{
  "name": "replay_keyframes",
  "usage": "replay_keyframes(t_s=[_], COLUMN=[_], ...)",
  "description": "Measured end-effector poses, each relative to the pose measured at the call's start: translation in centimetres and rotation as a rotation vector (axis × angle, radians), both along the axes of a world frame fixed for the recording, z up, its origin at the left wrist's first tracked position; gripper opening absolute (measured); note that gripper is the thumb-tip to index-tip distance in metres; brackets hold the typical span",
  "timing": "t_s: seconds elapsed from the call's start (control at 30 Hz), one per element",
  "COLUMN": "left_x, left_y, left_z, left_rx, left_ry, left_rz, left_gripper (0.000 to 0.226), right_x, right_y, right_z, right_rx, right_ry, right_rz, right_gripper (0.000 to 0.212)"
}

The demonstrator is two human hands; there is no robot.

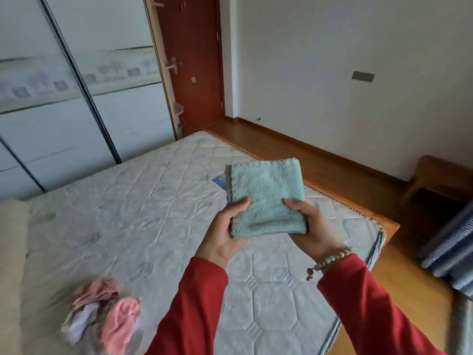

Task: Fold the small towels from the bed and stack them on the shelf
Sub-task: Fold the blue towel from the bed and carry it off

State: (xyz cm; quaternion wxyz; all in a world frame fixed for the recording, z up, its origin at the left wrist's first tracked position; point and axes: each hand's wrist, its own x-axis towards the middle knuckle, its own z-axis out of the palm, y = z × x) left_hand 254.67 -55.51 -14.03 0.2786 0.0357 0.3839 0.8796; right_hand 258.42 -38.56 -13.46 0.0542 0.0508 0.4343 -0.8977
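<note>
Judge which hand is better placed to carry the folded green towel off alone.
Left, probably. The left hand cups under the green towel, thumb on top; the right hand only grips its right edge.

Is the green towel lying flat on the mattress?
No; both hands hold the folded green towel above the mattress.

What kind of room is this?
Most likely a bedroom: a bare quilted mattress on a wooden bed frame, a sliding-door wardrobe along the wall, and a red-brown door.
</note>
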Motion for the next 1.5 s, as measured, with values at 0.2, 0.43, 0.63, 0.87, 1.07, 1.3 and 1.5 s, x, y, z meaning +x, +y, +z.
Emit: replay_keyframes(t_s=[0.2,0.43,0.63,0.87,1.07,1.3,1.5], left_x=[3.7,7.3,8.8,5.5,-1.3,-8.7,-12.5], left_y=[15.1,29.8,41.0,51.9,60.8,70.9,79.2], left_z=[7.2,7.0,3.8,-0.3,-0.8,-0.7,-1.7], left_rx=[0.010,-0.024,-0.031,-0.047,-0.083,-0.054,-0.023], left_ry=[0.048,0.043,-0.014,-0.036,-0.039,-0.097,-0.095], left_rz=[-0.185,-0.389,-0.553,-0.648,-0.629,-0.620,-0.617], left_gripper=[0.032,0.031,0.032,0.042,0.037,0.036,0.029], right_x=[7.4,15.3,18.9,17.0,9.3,2.1,-1.9], right_y=[13.8,26.9,36.6,46.1,55.4,65.1,73.4], right_z=[6.8,6.7,3.7,0.2,-0.4,0.0,-0.5], right_rx=[0.005,-0.007,-0.026,-0.060,-0.077,-0.090,-0.108], right_ry=[0.129,0.125,0.038,0.007,-0.031,-0.039,-0.079], right_rz=[-0.200,-0.383,-0.551,-0.628,-0.619,-0.596,-0.627], right_gripper=[0.041,0.035,0.053,0.051,0.037,0.028,0.039])
